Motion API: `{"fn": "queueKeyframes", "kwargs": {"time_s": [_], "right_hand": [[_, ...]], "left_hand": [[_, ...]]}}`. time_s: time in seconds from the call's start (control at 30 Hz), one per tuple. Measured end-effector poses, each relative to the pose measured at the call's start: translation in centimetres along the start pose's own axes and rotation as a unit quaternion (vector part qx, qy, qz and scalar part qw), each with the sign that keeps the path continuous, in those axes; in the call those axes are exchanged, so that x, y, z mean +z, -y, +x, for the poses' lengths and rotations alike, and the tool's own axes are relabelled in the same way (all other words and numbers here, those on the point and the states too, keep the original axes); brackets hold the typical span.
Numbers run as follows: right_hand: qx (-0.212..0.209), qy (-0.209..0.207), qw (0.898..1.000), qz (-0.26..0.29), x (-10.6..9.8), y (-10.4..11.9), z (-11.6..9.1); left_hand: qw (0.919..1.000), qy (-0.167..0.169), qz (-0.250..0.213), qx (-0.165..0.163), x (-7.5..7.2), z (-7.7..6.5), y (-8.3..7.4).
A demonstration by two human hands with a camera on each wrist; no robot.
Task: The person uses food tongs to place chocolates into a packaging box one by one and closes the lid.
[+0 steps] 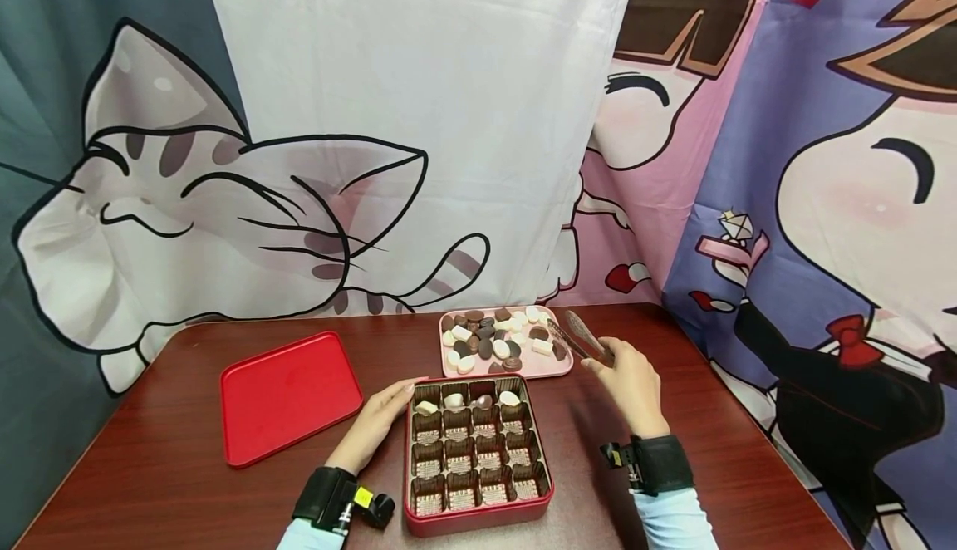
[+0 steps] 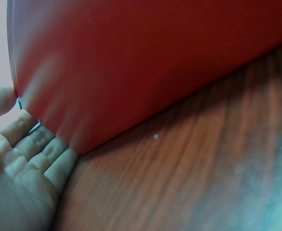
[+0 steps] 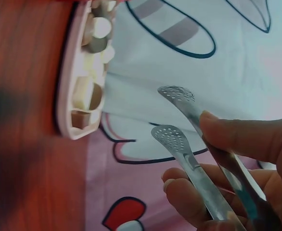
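Note:
My right hand (image 1: 631,384) holds metal tongs (image 3: 203,178) between thumb and fingers. Their two perforated tips stand apart with nothing between them, by the right end of a pink tray (image 1: 557,365). Dark, brown and white chocolates (image 1: 484,349) lie scattered on that tray. My left hand (image 1: 377,417) rests with extended fingers against the left side of a red square box (image 1: 478,521), near its far corner. Inside the box is a gold divider with rows of compartments. Its far row holds white and brownish chocolates (image 1: 453,401); the nearer rows hold none.
A red lid (image 1: 292,396) lies on the wooden table (image 1: 172,483), left of the box. The pink tray sits directly behind the box, close to the table's back edge. A printed cloth (image 1: 449,201) with cartoon figures hangs behind the table.

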State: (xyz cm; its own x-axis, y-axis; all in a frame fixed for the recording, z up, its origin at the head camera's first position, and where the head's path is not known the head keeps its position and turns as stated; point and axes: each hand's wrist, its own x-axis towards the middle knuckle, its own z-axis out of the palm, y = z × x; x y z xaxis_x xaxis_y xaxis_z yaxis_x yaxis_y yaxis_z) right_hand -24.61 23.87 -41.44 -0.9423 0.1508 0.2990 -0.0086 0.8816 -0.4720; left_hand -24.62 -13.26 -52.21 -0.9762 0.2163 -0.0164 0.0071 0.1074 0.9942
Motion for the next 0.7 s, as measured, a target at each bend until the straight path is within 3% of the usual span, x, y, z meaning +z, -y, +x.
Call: {"fn": "queueKeyframes", "kwargs": {"time_s": [0.7], "right_hand": [[0.037,0.042,0.998,-0.026,3.6,-2.3,0.9]], "left_hand": [[0.9999,0.006,-0.008,-0.003,0.1,-0.1,-0.3]]}}
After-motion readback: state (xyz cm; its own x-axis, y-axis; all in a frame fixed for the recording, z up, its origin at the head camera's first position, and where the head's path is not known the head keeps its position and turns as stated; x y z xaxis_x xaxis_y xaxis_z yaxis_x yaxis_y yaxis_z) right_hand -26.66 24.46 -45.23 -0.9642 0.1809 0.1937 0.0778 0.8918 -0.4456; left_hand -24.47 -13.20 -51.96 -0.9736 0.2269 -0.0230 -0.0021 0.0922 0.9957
